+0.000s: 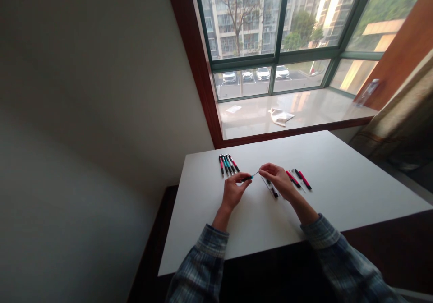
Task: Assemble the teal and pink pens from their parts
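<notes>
Left hand (234, 189), fingers gripping black-and-teal pen barrel (247, 178); right hand (279, 180), fingers pinching thin grey rod (256, 173) near barrel's teal end. Red-black and teal-black pens (225, 164) on white tabletop (264, 231).

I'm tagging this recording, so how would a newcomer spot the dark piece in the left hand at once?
Below the window stands a white table. Over it, the left hand pinches a short dark piece with a teal end. Unlike the pens lying in a row beyond, it is held, with a thin rod running to the right hand.
</notes>
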`<state>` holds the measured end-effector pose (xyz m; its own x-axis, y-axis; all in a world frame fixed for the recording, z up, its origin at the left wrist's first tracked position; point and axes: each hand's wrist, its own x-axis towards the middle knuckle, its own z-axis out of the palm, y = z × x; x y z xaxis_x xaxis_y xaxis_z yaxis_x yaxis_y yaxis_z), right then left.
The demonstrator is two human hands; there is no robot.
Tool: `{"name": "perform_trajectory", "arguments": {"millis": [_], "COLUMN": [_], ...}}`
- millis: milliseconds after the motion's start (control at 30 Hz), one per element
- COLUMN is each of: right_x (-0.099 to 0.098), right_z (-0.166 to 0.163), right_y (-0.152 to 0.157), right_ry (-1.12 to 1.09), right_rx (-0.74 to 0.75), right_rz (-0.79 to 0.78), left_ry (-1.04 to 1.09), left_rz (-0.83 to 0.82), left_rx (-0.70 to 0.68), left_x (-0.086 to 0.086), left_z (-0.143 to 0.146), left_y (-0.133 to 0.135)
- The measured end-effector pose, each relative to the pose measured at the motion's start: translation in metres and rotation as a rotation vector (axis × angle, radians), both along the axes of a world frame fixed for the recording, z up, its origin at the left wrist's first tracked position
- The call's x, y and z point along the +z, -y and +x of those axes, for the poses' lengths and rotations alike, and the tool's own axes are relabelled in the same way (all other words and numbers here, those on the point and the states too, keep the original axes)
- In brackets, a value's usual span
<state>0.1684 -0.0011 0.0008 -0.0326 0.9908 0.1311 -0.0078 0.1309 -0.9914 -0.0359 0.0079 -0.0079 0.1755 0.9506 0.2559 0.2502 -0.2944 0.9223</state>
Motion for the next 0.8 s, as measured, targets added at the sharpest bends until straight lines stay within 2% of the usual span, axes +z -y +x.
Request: {"name": "perform_trajectory", "arguments": {"millis": [167, 267, 533, 700, 800], "right_x": [0.000, 0.000, 0.004, 0.006, 0.008], "right_z": [-0.005, -0.009, -0.012, -0.017, -0.020], "right_y": [-0.001, -0.001, 0.000, 0.002, 0.003], "right_ry": [0.212, 0.306, 0.356, 0.388, 0.322], "right_rx": [0.094, 0.093, 0.054, 0.031, -0.017], "right_rz": [0.053, 0.112, 0.209, 0.237, 0.240], "left_ry": [0.008, -0.001, -0.060, -0.040, -0.017], "left_rz": [-0.001, 0.016, 0.074, 0.049, 0.023], "left_rx": [-0.036, -0.049, -0.032, -0.046, -0.055], "left_x": [0.001, 0.003, 0.007, 0.007, 0.007], "left_z": [0.000, 0.000, 0.001, 0.001, 0.001], "left_y": [0.001, 0.003, 0.005, 0.006, 0.006]}}
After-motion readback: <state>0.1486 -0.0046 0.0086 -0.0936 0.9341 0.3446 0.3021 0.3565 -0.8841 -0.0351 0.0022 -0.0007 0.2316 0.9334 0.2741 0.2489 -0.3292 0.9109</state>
